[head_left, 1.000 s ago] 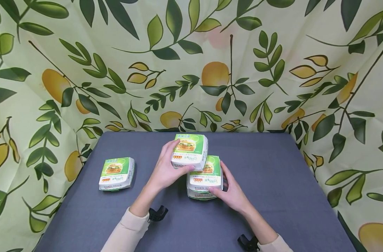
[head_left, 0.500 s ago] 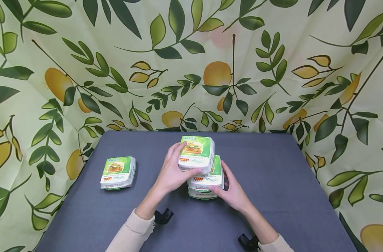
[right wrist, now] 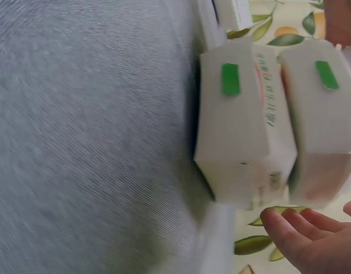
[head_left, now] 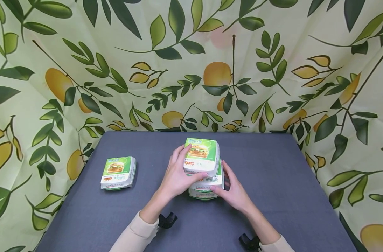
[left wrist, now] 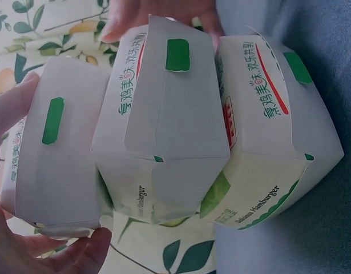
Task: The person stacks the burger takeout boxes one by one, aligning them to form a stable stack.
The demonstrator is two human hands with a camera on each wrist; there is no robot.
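Note:
In the head view my left hand (head_left: pixel 177 176) grips a green-and-white hamburger box (head_left: pixel 201 154), thumb on its near edge and fingers on its left side. This box overlaps the top of a stack of two more. My right hand (head_left: pixel 230 190) holds that stack's upper box (head_left: pixel 215 180) at the right, thumb on the front. Beneath lies the lower hamburger box (head_left: pixel 204 194). In the left wrist view the held box (left wrist: pixel 61 142), middle box (left wrist: pixel 169 108) and lowest box (left wrist: pixel 272 125) line up, each with a green tab. The right wrist view shows my right fingers (right wrist: pixel 289 228) beside the boxes.
Another hamburger box (head_left: pixel 117 173) lies on the left of the dark blue-grey tabletop (head_left: pixel 283 175). A leaf-and-fruit patterned cloth (head_left: pixel 191 87) stands behind and at both sides. Black wrist mounts (head_left: pixel 167 220) hang beneath both forearms.
My left hand has carried its hamburger box to the right and lower, closer over the stack. My right hand has stayed at the stack's right side.

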